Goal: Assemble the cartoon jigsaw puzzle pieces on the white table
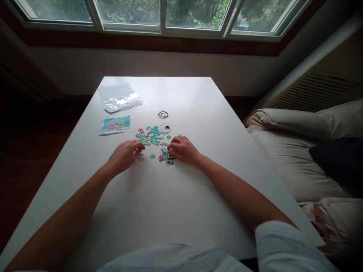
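Left of a loose heap of small jigsaw puzzle pieces (153, 136), mostly teal, is my left hand (126, 153). Its fingers are curled and the tips come together; whatever they may pinch is too small to make out. Two loose pieces lie just by those fingertips, and a teal puzzle piece (152, 155) sits a little to their right. My right hand (183, 150) rests at the right edge of a small joined patch of puzzle (164, 156) in pink, teal and yellow. Its fingers bend down over that patch and hide part of it, and what they grip is hidden.
A colourful picture sheet (115, 125) lies on the left of the white table (198, 211), with clear plastic packaging (120, 97) behind it. Beyond the heap are a round silvery lid (164, 129) and a second shiny disc (163, 115). A pale sofa (295, 158) stands at right.
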Available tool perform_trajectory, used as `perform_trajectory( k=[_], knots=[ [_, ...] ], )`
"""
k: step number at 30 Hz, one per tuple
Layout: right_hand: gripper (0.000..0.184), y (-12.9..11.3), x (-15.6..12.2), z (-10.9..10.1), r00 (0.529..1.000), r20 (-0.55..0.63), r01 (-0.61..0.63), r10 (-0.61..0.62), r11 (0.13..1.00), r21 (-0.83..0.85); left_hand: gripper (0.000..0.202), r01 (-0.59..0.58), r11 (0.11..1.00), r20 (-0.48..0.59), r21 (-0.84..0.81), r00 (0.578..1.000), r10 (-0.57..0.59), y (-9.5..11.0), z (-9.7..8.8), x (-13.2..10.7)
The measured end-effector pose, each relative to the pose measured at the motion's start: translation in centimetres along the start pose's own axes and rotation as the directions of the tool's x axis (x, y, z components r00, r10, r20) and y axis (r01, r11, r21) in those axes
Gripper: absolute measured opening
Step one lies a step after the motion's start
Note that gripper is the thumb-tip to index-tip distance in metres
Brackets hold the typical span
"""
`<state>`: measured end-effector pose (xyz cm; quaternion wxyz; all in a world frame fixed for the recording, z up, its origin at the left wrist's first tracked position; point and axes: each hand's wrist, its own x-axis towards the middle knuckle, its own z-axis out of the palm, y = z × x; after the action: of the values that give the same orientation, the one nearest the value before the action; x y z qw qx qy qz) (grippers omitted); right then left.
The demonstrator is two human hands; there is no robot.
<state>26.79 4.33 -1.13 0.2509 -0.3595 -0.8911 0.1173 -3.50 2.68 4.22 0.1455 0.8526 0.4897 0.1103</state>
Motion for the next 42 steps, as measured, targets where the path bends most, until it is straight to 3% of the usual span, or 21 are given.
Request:
perform_trajectory(
  k=[3,6,12,16,21,26,29,32,35,38,42],
  knots=[
    [0.018,0.0,0.0,0.1,1.0,-0.009,0.002,-0.002,1.0,-0.005,0.021,-0.123,0.99,0.16,0.067,0.981,0.111,-0.5,-1.5,-0.4],
    [0.018,0.1,0.1,0.1,1.0,-0.012,0.002,-0.002,1.0,-0.006,0.021,-0.178,0.976,0.228,0.128,0.963,0.146,-0.8,-2.1,-0.8],
    [0.017,0.0,0.0,0.0,1.0,-0.003,-0.006,0.006,1.0,-0.009,0.017,-0.027,0.977,0.182,0.21,0.983,-0.012,-1.7,-3.1,-1.2],
    [0.018,0.0,0.0,0.1,1.0,-0.002,-0.005,0.005,1.0,-0.011,0.015,0.082,0.975,0.235,0.209,0.963,-0.132,-2.2,-3.4,-1.5],
    [0.017,0.1,0.0,0.1,1.0,-0.001,-0.005,0.005,1.0,-0.005,0.004,0.068,0.987,0.288,0.148,0.952,-0.108,-2.3,-2.8,-1.5],
    [0.019,0.0,0.1,0.0,1.0,0.001,0.001,-0.001,1.0,-0.005,0.008,0.01,0.991,0.32,0.135,0.946,-0.053,-2.4,-2.6,-1.4],
    [0.018,0.0,0.1,0.1,1.0,-0.002,0.001,-0.001,1.0,-0.002,0.014,-0.011,0.989,0.266,0.15,0.963,-0.03,-2.1,-2.2,-1.1],
    [0.017,-0.1,0.1,0.1,1.0,-0.001,-0.003,0.003,1.0,0.007,0.018,0.019,0.982,0.063,0.189,0.998,-0.031,-1.7,-1.0,-0.4],
    [0.016,-0.2,0.1,0.1,1.0,0.008,-0.005,0.005,1.0,0.012,0.027,0.017,0.983,-0.092,0.181,0.996,-0.001,-1.6,0.5,0.6],
    [0.016,-0.3,0.2,0.2,1.0,0.015,-0.006,0.006,1.0,0.01,0.037,0.036,0.989,-0.159,0.14,0.987,-0.013,-1.9,1.7,1.6],
    [0.015,-0.3,0.3,0.3,1.0,0.014,-0.01,0.01,1.0,0.012,0.041,0.056,0.986,-0.158,0.158,0.987,-0.031,-2.0,2.3,3.1]
  ],
)
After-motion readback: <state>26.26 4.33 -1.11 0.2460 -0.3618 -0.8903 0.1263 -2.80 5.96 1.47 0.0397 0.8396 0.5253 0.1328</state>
